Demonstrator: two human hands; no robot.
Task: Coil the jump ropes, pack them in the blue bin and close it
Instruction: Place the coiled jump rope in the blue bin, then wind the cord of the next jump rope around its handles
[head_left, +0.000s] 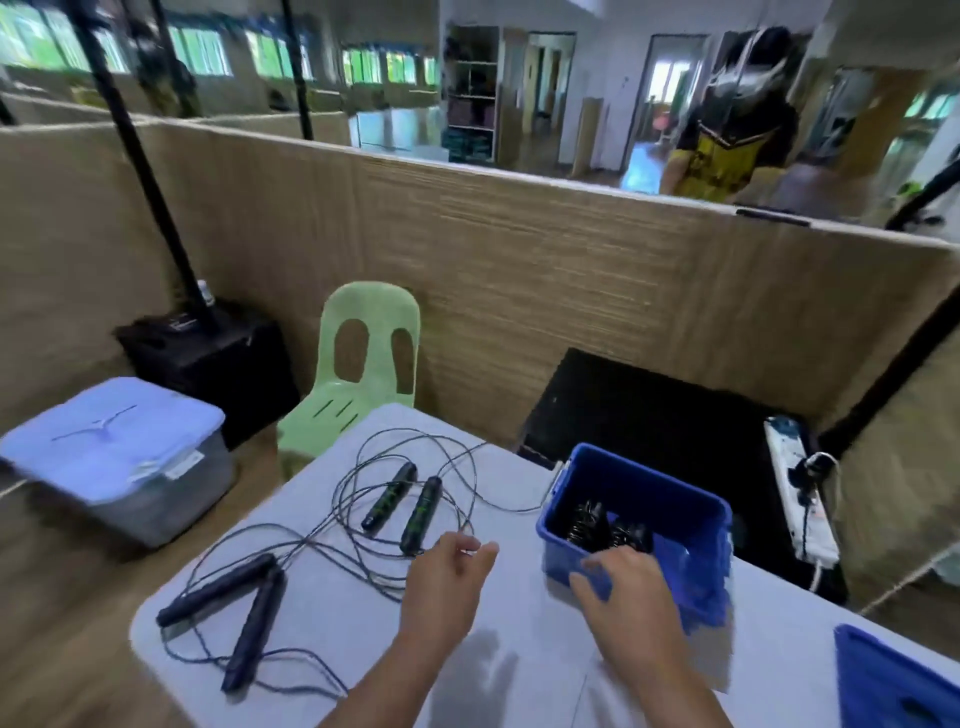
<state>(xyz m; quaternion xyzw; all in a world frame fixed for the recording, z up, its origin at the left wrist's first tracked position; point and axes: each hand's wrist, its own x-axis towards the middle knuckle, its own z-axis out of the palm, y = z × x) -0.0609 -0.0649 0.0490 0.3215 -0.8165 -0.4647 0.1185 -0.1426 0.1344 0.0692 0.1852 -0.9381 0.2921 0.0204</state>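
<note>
Your left hand (451, 574) hovers low over the worktop (363, 629) at lower centre, fingers loosely curled and holding nothing, its fingertips just beside the thin cord of the green-marked jump rope (421, 512). Your right hand (626, 590) is at the near wall of the blue bin (649, 483), right of centre, with its fingers over the rim and its thumb on the outer face. Blur hides whether it grips the wall or only rests there.

The bin stands open on the worktop, and a dark coiled rope (589, 519) lies inside it. The green-marked rope sprawls uncoiled at mid-frame, its two handles side by side and one strand of cord running up to the bin's left wall. A second, dark-handled jump rope (254, 618) lies loose at lower left, its handles meeting in a V. The blue lid (893, 686) sits at the lower right corner, apart from the bin.

Beyond the worktop's far edge stands a green chair (371, 306). A lidded grey tote (119, 441) sits at left and a power strip (795, 499) lies at right.
</note>
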